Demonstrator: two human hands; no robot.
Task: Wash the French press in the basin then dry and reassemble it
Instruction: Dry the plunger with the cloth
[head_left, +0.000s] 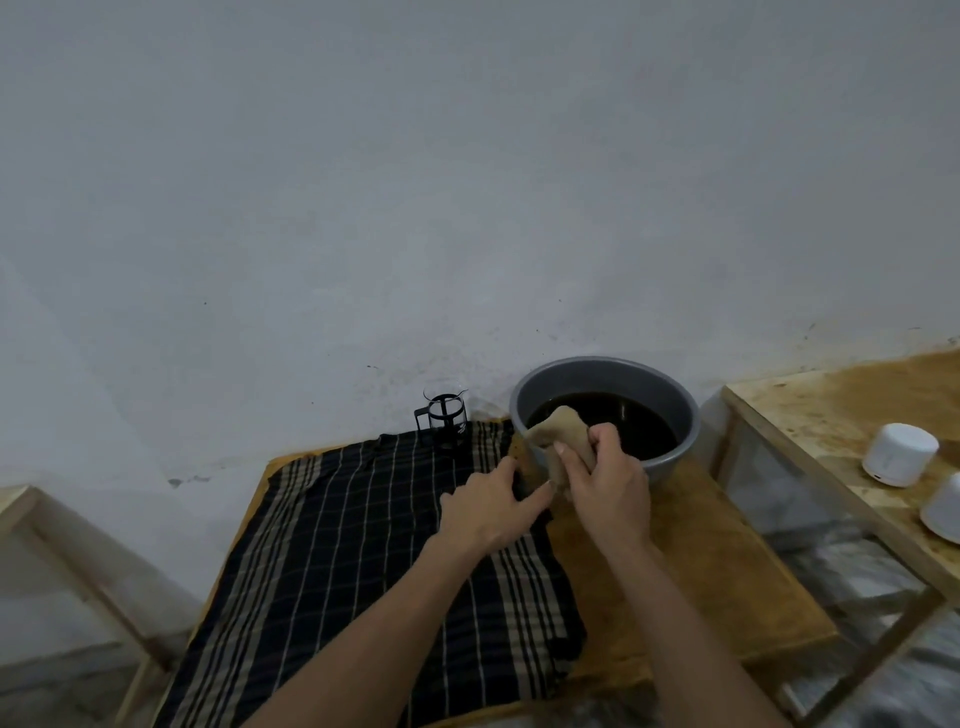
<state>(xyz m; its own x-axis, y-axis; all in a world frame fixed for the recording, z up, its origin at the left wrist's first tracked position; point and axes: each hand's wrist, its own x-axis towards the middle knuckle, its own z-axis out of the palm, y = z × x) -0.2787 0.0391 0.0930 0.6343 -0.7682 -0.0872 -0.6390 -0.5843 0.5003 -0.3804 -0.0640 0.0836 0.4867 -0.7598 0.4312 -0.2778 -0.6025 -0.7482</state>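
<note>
At centre frame the right hand grips a tan cloth; the left hand perhaps pinches something dark beneath it; the French press stands upright beyond, nearer the left hand, left of the basin.

Whatever the left hand grips is hidden behind its fingers and the beige cloth wrapped by the right hand; only a dark sliver shows. The basin holds dark liquid that conceals anything beneath. At 3 o'clock, one white container is cut by the edge. The glass carafe at 11 o'clock of the hands is too small for detail.
</note>
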